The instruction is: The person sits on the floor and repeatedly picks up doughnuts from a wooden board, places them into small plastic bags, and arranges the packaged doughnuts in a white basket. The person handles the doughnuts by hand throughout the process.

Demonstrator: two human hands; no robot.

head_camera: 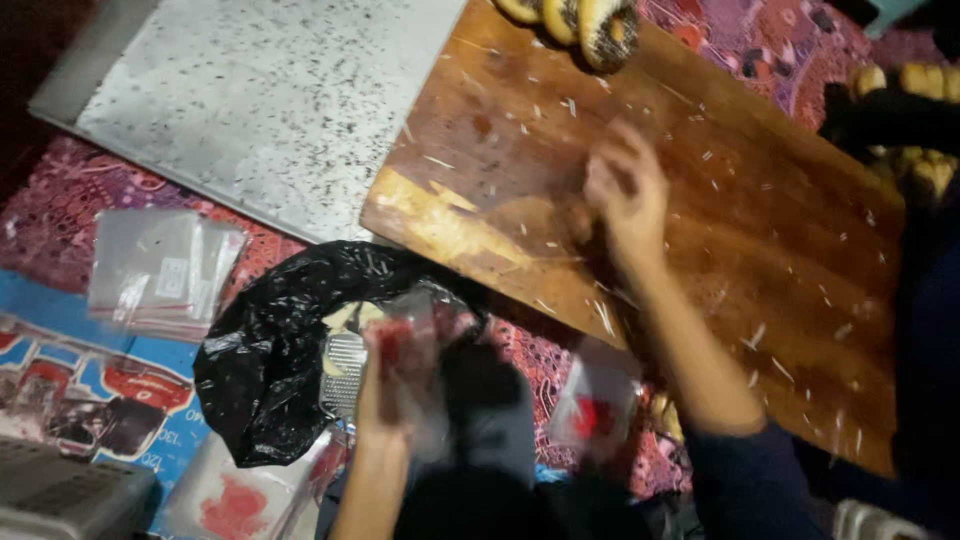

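Surface: patterned purple cloth under a wooden board.
Right hand: fingers curled, resting on the board, grip blurred.
Left hand: closed around a clear plastic bag above a black bag.

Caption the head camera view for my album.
Right hand on a wooden board, left hand holding a clear bag.

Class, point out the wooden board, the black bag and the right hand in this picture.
Wooden board (pixel 760 240), head view, bare middle.
Black bag (pixel 265 350), head view, crumpled side.
Right hand (pixel 628 190), head view, back.
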